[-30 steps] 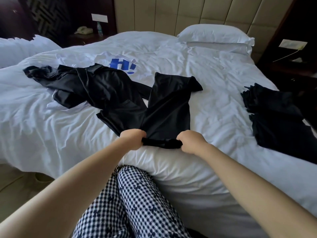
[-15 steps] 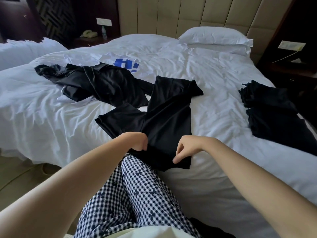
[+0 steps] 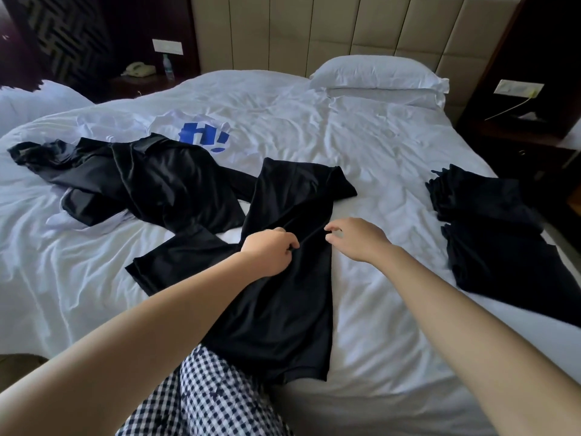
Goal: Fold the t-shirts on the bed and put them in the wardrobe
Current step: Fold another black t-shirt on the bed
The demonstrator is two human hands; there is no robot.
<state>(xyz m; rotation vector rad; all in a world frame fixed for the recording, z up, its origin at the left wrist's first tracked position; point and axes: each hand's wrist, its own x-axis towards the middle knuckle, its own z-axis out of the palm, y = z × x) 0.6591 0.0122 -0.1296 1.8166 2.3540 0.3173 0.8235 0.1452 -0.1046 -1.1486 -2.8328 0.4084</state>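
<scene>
Two hands sit mid-length on the black t-shirt (image 3: 283, 309), a long strip on the bed (image 3: 377, 184) w/ hem over the near edge; left hand (image 3: 270, 251) pinches a fabric ridge; right hand (image 3: 358, 239) loose-fingered, gripping nothing; best to pinch both sides level, then fold hem to collar.

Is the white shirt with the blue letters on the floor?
No, the white shirt lies up on the bed, partly under a crumpled black shirt.
</scene>
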